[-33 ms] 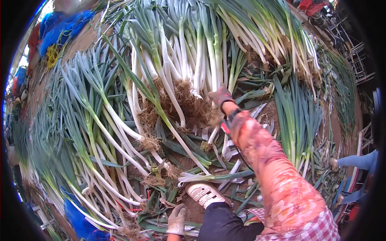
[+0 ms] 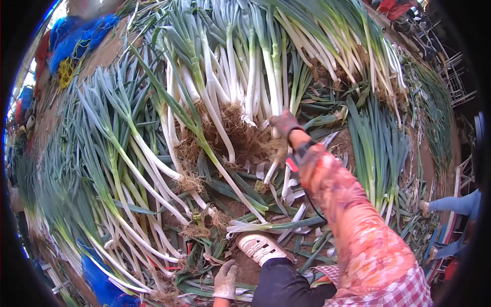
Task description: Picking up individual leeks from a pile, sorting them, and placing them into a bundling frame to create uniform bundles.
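Observation:
Long green onions with thick white stalks and bushy brown roots [image 2: 240, 123] lie in a big heap in front of me. My right hand [image 2: 286, 124], in a dark dirty glove, is closed around the root end of a green onion [image 2: 276, 92] at the heap's near edge. Its fingertips are partly hidden. A dark band with a red part circles that wrist. Low in the view, beside my shoe, my left hand [image 2: 225, 280] wears a pale dirty glove. Its fingers are curled, and nothing shows in them.
More green onions [image 2: 148, 158] fan out on the left, and a bundle [image 2: 376, 158] lies at right. Loose leaves and peeled skins litter the soil around my shoe [image 2: 262, 249]. Blue sheeting [image 2: 84, 38] is at far left. A person's blue-clad limb [image 2: 452, 203] shows at the right edge.
My right hand and forearm have shifted slightly right and nearer to me. My left hand looks still.

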Action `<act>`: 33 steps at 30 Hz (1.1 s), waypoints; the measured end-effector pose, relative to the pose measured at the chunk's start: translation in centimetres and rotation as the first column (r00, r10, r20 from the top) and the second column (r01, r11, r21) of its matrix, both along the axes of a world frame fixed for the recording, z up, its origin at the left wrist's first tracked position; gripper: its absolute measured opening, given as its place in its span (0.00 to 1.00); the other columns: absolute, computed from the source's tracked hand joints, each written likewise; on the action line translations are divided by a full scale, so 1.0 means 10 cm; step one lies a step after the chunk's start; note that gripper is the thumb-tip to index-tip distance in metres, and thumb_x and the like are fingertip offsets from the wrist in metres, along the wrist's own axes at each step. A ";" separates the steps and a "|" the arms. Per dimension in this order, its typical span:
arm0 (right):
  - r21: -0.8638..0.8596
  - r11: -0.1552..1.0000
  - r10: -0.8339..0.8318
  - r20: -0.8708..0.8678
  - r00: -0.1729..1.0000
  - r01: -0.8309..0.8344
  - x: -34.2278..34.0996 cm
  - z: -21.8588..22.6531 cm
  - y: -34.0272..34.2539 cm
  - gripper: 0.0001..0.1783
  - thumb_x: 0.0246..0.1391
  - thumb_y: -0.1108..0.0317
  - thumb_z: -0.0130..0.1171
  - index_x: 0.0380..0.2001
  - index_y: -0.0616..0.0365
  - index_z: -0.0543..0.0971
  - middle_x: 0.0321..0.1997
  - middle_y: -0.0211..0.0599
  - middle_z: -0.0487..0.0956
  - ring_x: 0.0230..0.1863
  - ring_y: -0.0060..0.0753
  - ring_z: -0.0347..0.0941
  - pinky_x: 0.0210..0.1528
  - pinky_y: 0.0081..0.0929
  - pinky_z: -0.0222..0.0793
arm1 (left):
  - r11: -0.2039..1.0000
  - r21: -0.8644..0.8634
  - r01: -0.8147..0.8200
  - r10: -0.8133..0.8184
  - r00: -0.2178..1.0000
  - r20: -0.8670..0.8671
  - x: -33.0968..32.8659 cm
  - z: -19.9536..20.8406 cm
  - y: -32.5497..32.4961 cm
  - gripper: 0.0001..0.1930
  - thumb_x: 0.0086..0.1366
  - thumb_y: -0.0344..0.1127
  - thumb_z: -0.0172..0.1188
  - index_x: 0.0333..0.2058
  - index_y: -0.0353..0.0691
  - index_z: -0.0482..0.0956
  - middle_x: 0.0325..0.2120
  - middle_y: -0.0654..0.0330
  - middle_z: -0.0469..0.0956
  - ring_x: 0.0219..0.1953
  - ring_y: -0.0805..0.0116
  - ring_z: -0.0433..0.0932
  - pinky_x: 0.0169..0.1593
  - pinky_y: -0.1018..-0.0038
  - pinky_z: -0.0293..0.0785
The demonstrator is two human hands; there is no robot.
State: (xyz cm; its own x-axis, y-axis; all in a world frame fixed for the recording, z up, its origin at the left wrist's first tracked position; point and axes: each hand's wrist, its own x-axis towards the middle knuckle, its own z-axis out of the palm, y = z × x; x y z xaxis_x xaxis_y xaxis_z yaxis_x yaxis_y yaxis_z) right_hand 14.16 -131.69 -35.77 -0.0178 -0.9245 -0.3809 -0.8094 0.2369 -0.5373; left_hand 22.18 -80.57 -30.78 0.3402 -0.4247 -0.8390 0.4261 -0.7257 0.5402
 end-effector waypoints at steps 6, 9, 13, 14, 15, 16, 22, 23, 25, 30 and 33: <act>0.336 0.915 -0.168 0.820 0.547 -0.222 -0.88 1.02 0.64 0.20 0.41 0.71 0.47 0.41 0.65 0.69 0.28 0.33 0.72 0.26 0.24 0.68 0.30 0.21 0.69 | 0.992 0.032 0.123 -0.125 0.991 0.057 -0.05 0.06 -0.13 0.20 0.62 0.38 0.58 0.49 0.32 0.74 0.41 0.57 0.79 0.41 0.72 0.75 0.48 0.77 0.70; 0.159 0.960 0.112 0.533 0.839 -0.230 -1.27 0.87 0.96 0.19 0.48 0.69 0.52 0.44 0.65 0.70 0.26 0.27 0.71 0.28 0.21 0.68 0.31 0.20 0.67 | 0.992 -0.036 0.125 -0.121 0.989 0.082 -0.07 0.00 -0.15 0.19 0.62 0.39 0.59 0.48 0.34 0.75 0.39 0.58 0.79 0.40 0.73 0.75 0.46 0.77 0.70; 0.101 0.979 0.085 0.592 0.801 -0.178 -1.60 1.04 1.39 0.21 0.51 0.71 0.53 0.50 0.62 0.70 0.23 0.17 0.64 0.24 0.09 0.59 0.25 0.11 0.57 | 0.985 -0.018 0.173 -0.170 0.981 0.094 -0.10 0.06 -0.18 0.19 0.61 0.39 0.59 0.48 0.36 0.76 0.38 0.59 0.80 0.39 0.75 0.75 0.45 0.77 0.70; 0.175 0.975 0.004 0.593 0.805 -0.134 -1.60 1.22 1.47 0.22 0.51 0.71 0.54 0.51 0.61 0.69 0.22 0.17 0.64 0.23 0.09 0.60 0.24 0.12 0.58 | 0.983 -0.004 0.184 -0.182 0.976 0.120 -0.08 0.12 -0.18 0.19 0.61 0.39 0.59 0.48 0.36 0.76 0.38 0.59 0.80 0.39 0.76 0.75 0.45 0.77 0.70; 0.248 0.964 -0.076 0.589 0.805 -0.090 -1.61 1.40 1.55 0.22 0.51 0.70 0.56 0.51 0.61 0.69 0.22 0.17 0.65 0.22 0.09 0.62 0.22 0.12 0.60 | 0.981 0.010 0.194 -0.194 0.970 0.146 -0.08 0.19 -0.20 0.19 0.61 0.39 0.59 0.48 0.36 0.76 0.38 0.59 0.80 0.39 0.76 0.75 0.45 0.78 0.70; 0.251 0.964 -0.104 0.656 0.748 -0.086 -1.87 1.36 1.60 0.25 0.51 0.67 0.59 0.52 0.61 0.68 0.24 0.20 0.69 0.21 0.12 0.65 0.21 0.12 0.63 | 0.976 0.029 0.214 -0.216 0.962 0.167 -0.09 0.33 -0.26 0.19 0.61 0.39 0.58 0.48 0.36 0.76 0.38 0.58 0.80 0.40 0.74 0.76 0.46 0.77 0.70; -0.180 0.983 0.051 0.128 0.990 -0.027 -3.84 1.42 2.05 0.32 0.44 0.68 0.62 0.54 0.67 0.67 0.35 0.38 0.78 0.37 0.32 0.74 0.42 0.26 0.72 | 0.952 -0.001 0.305 -0.299 0.933 0.203 -0.26 0.19 -0.03 0.18 0.62 0.40 0.57 0.48 0.36 0.76 0.41 0.56 0.80 0.44 0.68 0.77 0.50 0.73 0.70; -0.321 0.928 0.120 -0.221 0.968 -0.188 -4.46 1.24 2.27 0.32 0.44 0.71 0.60 0.55 0.65 0.67 0.40 0.47 0.78 0.41 0.39 0.76 0.45 0.30 0.72 | 0.945 0.008 0.326 -0.321 0.927 0.191 -0.30 0.18 0.00 0.18 0.62 0.40 0.57 0.48 0.37 0.76 0.42 0.55 0.80 0.45 0.68 0.77 0.50 0.73 0.69; -0.243 0.970 -0.071 -0.326 0.943 -0.011 -4.93 1.27 2.74 0.34 0.45 0.70 0.61 0.58 0.57 0.66 0.46 0.51 0.78 0.47 0.53 0.74 0.50 0.41 0.70 | 0.938 0.043 0.344 -0.346 0.918 0.193 -0.35 0.19 0.10 0.19 0.61 0.41 0.58 0.49 0.36 0.76 0.43 0.54 0.79 0.45 0.67 0.77 0.51 0.73 0.69; 0.176 0.961 -0.028 -0.703 0.711 0.212 -4.72 1.23 3.09 0.31 0.44 0.62 0.62 0.54 0.55 0.69 0.52 0.49 0.73 0.58 0.52 0.68 0.59 0.37 0.64 | 0.935 0.095 0.342 -0.351 0.930 0.107 -0.46 0.12 0.34 0.21 0.62 0.41 0.58 0.50 0.33 0.74 0.43 0.53 0.79 0.45 0.68 0.77 0.51 0.74 0.69; 0.142 0.988 0.124 -0.438 0.890 -0.068 -3.55 1.11 2.65 0.33 0.49 0.59 0.54 0.58 0.62 0.66 0.56 0.58 0.70 0.59 0.55 0.65 0.63 0.38 0.59 | 0.934 0.103 0.342 -0.351 0.932 0.092 -0.44 0.15 0.30 0.21 0.62 0.41 0.58 0.49 0.34 0.75 0.43 0.53 0.79 0.46 0.67 0.77 0.51 0.74 0.69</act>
State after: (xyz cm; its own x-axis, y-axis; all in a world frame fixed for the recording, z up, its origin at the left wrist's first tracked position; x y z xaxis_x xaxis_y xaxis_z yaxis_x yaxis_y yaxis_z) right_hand -21.33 -105.24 -24.63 -0.1244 -0.8785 -0.4612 -0.9788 0.1850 -0.0884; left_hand 17.83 -77.60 -29.29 0.2744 -0.4623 -0.8432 0.0827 -0.8622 0.4997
